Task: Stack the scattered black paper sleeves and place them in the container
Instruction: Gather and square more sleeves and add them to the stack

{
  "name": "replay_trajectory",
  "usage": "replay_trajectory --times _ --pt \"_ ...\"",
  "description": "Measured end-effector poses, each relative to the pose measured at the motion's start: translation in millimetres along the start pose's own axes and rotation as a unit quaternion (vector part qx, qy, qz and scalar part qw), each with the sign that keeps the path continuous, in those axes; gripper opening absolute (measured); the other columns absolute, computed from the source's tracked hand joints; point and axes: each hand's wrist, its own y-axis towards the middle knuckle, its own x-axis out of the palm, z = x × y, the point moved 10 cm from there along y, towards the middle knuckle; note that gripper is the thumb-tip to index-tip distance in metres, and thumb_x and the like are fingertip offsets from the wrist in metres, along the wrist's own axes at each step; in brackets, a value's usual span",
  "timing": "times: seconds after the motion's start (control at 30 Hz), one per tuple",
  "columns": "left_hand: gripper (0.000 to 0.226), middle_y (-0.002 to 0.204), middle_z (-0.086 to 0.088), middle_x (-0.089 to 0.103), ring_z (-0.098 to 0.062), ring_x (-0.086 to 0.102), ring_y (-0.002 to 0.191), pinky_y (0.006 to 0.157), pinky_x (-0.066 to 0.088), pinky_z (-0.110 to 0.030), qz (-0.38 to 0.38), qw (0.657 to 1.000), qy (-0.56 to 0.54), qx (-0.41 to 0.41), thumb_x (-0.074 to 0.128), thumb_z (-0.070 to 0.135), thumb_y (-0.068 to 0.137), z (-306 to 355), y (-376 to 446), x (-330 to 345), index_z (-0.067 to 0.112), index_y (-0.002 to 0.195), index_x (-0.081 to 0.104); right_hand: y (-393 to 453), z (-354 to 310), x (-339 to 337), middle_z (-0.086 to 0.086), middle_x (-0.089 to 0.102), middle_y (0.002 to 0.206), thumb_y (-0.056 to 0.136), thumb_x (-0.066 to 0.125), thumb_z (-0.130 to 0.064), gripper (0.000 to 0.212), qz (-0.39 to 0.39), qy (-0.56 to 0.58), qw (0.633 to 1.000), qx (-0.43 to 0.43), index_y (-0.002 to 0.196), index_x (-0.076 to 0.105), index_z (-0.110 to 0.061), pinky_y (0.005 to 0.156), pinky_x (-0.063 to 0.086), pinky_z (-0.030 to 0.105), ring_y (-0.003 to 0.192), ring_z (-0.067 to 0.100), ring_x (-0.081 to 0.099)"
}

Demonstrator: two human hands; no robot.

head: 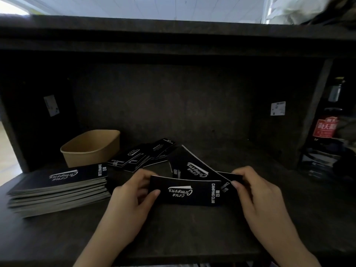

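Note:
I hold a flat black paper sleeve (189, 192) with white "Camping Club" lettering between both hands, above the dark shelf. My left hand (131, 197) pinches its left end and my right hand (258, 191) pinches its right end. Behind it another black sleeve (189, 164) leans tilted, its edge touching the held one. Several loose sleeves (142, 155) lie fanned out further back. A neat stack of sleeves (59, 189) sits at the left. The brown paper container (90, 147) stands behind that stack, and I see nothing inside it.
The dark shelf (192, 228) has a back wall and side walls, with a board overhead. A dark bottle with a red label (325, 130) stands in the compartment to the right. White stickers (277, 108) are on the back wall.

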Motion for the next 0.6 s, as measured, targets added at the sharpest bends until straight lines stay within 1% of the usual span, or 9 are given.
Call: replay_trajectory --times 0.07,0.13,0.23,0.3,0.37,0.43,0.5,0.53,0.6 --pt "0.044 0.093 0.027 0.061 0.024 0.057 0.085 0.066 0.044 0.003 0.007 1.0 -0.009 0.002 0.069 0.012 0.082 2 -2 0 0.041 0.11 0.05 0 -5 5 -0.021 0.056 0.093 0.093 0.051 -0.02 0.025 -0.026 0.017 0.999 -0.023 0.09 0.046 -0.044 0.067 0.046 0.011 0.097 -0.011 0.052" --pt "0.062 0.097 0.027 0.059 0.02 0.06 0.085 0.065 0.045 0.002 0.003 1.0 -0.014 0.001 0.07 0.015 0.082 2 -2 1 0.047 0.125 0.039 1 -10 8 -0.022 0.056 0.095 0.094 0.049 -0.02 0.023 -0.045 0.032 0.998 -0.042 0.093 0.048 -0.043 0.072 0.047 0.012 0.099 -0.008 0.053" --pt "0.085 0.105 0.024 0.06 0.015 0.063 0.089 0.072 0.047 0.0 -0.001 1.0 -0.021 0.02 0.07 0.015 0.082 8 -3 2 0.061 0.134 0.021 3 -16 12 -0.026 0.056 0.105 0.095 0.047 -0.021 0.029 -0.055 0.053 0.995 -0.069 0.102 0.048 -0.049 0.083 0.043 0.006 0.107 -0.009 0.051" --pt "0.095 0.117 0.023 0.058 0.008 0.066 0.091 0.081 0.051 -0.009 0.0 0.998 -0.01 0.054 0.069 0.012 0.083 17 -5 2 0.067 0.134 0.01 5 -16 14 -0.029 0.054 0.112 0.096 0.045 -0.023 0.031 -0.061 0.061 0.994 -0.069 0.111 0.047 -0.05 0.085 0.042 0.005 0.11 -0.013 0.049" --pt "0.097 0.124 0.031 0.049 0.006 0.065 0.094 0.082 0.053 -0.013 0.002 0.995 0.025 0.095 0.069 0.014 0.084 27 -7 2 0.069 0.133 0.006 7 -15 16 -0.029 0.055 0.111 0.096 0.044 -0.022 0.031 -0.066 0.072 0.993 -0.068 0.111 0.048 -0.048 0.084 0.041 0.004 0.109 -0.013 0.049" --pt "0.087 0.124 0.039 0.039 0.011 0.057 0.102 0.083 0.052 -0.013 -0.009 0.991 0.066 0.12 0.068 0.02 0.084 33 -8 5 0.07 0.13 0.014 7 -15 18 -0.027 0.058 0.105 0.097 0.043 -0.02 0.028 -0.073 0.083 0.992 -0.069 0.107 0.053 -0.044 0.082 0.041 0.004 0.106 -0.011 0.053" --pt "0.075 0.12 0.035 0.042 0.011 0.053 0.103 0.086 0.052 -0.018 -0.018 0.988 0.093 0.12 0.067 0.024 0.083 30 -7 9 0.068 0.125 0.022 7 -13 21 -0.024 0.061 0.099 0.098 0.041 -0.021 0.025 -0.083 0.089 0.99 -0.067 0.103 0.058 -0.039 0.08 0.044 0.009 0.101 -0.006 0.057" --pt "0.075 0.117 0.032 0.045 0.009 0.054 0.101 0.086 0.053 -0.019 -0.016 0.988 0.096 0.117 0.069 0.024 0.082 29 -6 9 0.068 0.123 0.023 7 -12 21 -0.021 0.062 0.097 0.098 0.04 -0.021 0.025 -0.089 0.096 0.989 -0.066 0.1 0.059 -0.037 0.078 0.047 0.013 0.099 -0.003 0.059" --pt "0.084 0.111 0.028 0.048 0.008 0.054 0.1 0.085 0.052 -0.016 0.0 0.989 0.093 0.119 0.072 0.022 0.079 26 -6 7 0.07 0.124 0.02 6 -11 23 -0.018 0.063 0.097 0.098 0.039 -0.021 0.025 -0.102 0.115 0.986 -0.06 0.097 0.06 -0.036 0.074 0.05 0.019 0.094 0.003 0.062"
